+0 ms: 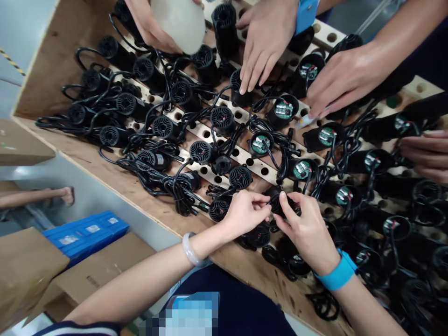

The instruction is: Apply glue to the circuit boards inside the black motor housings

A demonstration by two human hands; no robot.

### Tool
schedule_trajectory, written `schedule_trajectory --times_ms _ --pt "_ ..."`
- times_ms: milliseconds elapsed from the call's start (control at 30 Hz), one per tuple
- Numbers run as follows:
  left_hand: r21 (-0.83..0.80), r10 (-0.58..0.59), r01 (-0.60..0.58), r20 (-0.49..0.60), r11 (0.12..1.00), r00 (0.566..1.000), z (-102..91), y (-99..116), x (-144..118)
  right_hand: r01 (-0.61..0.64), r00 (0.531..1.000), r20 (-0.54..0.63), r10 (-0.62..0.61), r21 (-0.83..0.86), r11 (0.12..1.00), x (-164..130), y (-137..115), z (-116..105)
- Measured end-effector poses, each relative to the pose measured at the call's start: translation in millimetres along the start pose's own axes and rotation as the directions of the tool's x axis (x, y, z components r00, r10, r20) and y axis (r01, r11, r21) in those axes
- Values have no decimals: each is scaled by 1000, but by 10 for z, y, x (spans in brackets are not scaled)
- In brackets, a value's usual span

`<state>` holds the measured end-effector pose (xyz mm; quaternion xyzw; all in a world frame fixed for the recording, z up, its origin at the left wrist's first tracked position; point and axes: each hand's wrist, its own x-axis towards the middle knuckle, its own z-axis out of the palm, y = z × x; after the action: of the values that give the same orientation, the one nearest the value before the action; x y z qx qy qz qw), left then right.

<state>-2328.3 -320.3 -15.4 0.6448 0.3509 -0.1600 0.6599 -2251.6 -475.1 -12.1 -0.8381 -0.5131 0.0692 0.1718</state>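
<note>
My left hand (247, 212), with a pale bangle on its wrist, has its fingertips pinched at the left edge of a black round cap (276, 201). From the right, my right hand (304, 224), wearing a blue wristband, closes thumb and fingers on the same cap. My fingers partly hide the cap and whatever lies beneath it. Close by on the left stands a black cylindrical housing (219, 209) with a slotted top. Above my right hand, an uncapped housing (302, 169) shows a green circuit board. Exactly what the left fingertips pinch is hard to see.
A wooden tray (115, 182) holds many housings, coiled black cables (184, 189) and drilled pale strips (210, 135). Across it are other people's hands (269, 37), one near a whitish pouch (182, 23). Cardboard boxes (94, 268) and a blue crate (87, 233) lie left.
</note>
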Motion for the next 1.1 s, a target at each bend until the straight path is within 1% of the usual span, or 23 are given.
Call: schedule_trajectory --times_ms 167,233,367,433,500,567,633,767,867,933,1000,1100 --pt "58 22 -21 -19 998 1000 -5 4 2 -31 1000 0 31 -13 999 -30 -32 23" --pt "45 11 -10 -23 999 1000 4 7 6 -43 999 15 44 -22 999 -32 -50 19" --pt "-30 -35 35 -1 999 999 24 3 20 -79 996 47 80 -26 997 -19 -107 -1" --pt "-25 -32 32 -7 999 999 29 -12 26 -94 994 55 96 -30 995 -13 -136 -5" --pt "38 23 -22 -37 999 999 29 -29 32 -101 993 63 104 -50 994 -11 -160 -6" --pt "118 112 -104 -60 988 992 25 -35 36 -107 991 73 112 -69 992 -10 -182 -7" --pt "184 174 -162 -53 969 983 19 -23 40 -115 990 76 121 -83 990 -9 -210 -6" --pt "348 215 -194 -22 917 976 15 27 53 -132 986 88 143 -121 984 -1 -301 28" --pt "394 222 -196 -20 898 975 33 25 77 -129 986 88 141 -126 984 2 -362 73" --pt "369 203 -181 -21 912 979 50 1 95 -136 987 74 143 -94 986 1 -351 91" --pt "344 186 -167 -26 924 982 64 -25 106 -166 985 47 167 -12 986 2 -282 88" --pt "359 189 -166 -28 919 982 70 -39 92 -276 961 18 278 183 943 21 -101 48"
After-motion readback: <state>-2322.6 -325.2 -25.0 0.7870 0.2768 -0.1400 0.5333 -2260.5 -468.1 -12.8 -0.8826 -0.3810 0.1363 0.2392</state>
